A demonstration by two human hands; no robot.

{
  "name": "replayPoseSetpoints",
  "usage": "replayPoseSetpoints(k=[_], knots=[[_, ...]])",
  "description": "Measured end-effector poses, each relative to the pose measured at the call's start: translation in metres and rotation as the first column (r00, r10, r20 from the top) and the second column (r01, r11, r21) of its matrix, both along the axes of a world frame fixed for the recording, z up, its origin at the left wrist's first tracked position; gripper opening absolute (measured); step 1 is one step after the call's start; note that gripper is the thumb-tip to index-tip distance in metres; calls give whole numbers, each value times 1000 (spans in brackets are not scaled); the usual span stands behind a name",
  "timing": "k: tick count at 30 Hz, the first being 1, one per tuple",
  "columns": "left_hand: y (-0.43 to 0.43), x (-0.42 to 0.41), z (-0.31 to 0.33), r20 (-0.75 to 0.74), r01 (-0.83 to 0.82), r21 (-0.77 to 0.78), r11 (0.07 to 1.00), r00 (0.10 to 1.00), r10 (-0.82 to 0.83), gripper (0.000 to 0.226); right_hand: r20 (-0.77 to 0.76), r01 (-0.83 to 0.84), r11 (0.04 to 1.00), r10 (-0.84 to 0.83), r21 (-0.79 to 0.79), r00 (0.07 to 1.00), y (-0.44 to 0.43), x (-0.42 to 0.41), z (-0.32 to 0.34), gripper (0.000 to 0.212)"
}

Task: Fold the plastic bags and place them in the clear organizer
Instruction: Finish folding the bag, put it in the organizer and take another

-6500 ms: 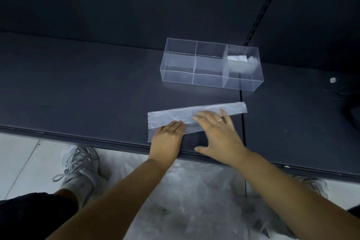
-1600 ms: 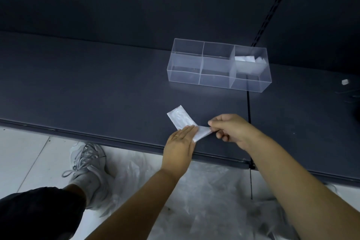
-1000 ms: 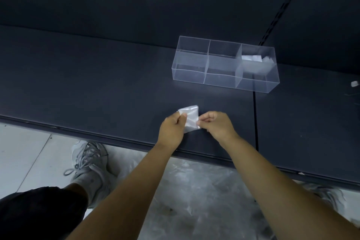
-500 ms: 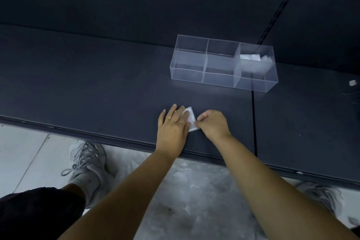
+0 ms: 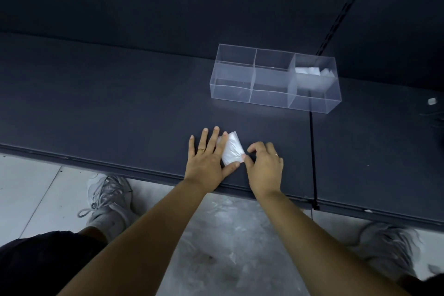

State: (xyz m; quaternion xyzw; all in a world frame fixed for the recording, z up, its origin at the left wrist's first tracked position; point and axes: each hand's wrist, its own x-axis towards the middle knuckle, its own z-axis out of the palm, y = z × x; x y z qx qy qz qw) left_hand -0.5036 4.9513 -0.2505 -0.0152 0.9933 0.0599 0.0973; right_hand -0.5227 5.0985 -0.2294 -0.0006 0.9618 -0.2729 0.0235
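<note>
1. My left hand (image 5: 206,163) lies flat, fingers straight, pressing the folded bag (image 5: 231,151) onto the bench (image 5: 120,103), apart from the clear organizer (image 5: 276,94).
2. My right hand (image 5: 265,166) has curled fingers at the bag's corner; I cannot tell if they pinch it.
3. If I let go too soon, the slippery bag could pop open.

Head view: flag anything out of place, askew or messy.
A heap of crumpled clear plastic lies on the pale floor below the dark table's edge, between the grey shoes, not on the worktop. A small white scrap sits stray at the table's far right. The clear plastic organizer looks undamaged.
</note>
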Motion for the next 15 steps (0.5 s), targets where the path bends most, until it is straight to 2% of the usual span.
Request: replayPoseSetpoints(k=[2, 4, 10, 13, 15], knots=[[-2, -2, 1, 13, -17, 5, 1000, 1000, 17, 91, -34, 17, 1000, -17, -11, 999, 1, 1, 0, 5], [-3, -3, 1, 25, -20, 7, 1000, 999, 20, 94, -44, 47, 999, -48, -28, 998, -1, 1, -1, 7], [0, -3, 3, 60, -63, -29, 998, 996, 65, 106, 87, 118, 992, -113, -53, 990, -17, -1, 5, 16], [-2, -2, 7, 98, -61, -2, 998, 993, 61, 109, 157, 127, 973, -97, -193, 983, -21, -3, 13, 13], [-6, -1, 13, 132, -55, 111, 992, 991, 40, 112, 232, 141, 933, -65, -330, 970, -19, -6, 21, 13]])
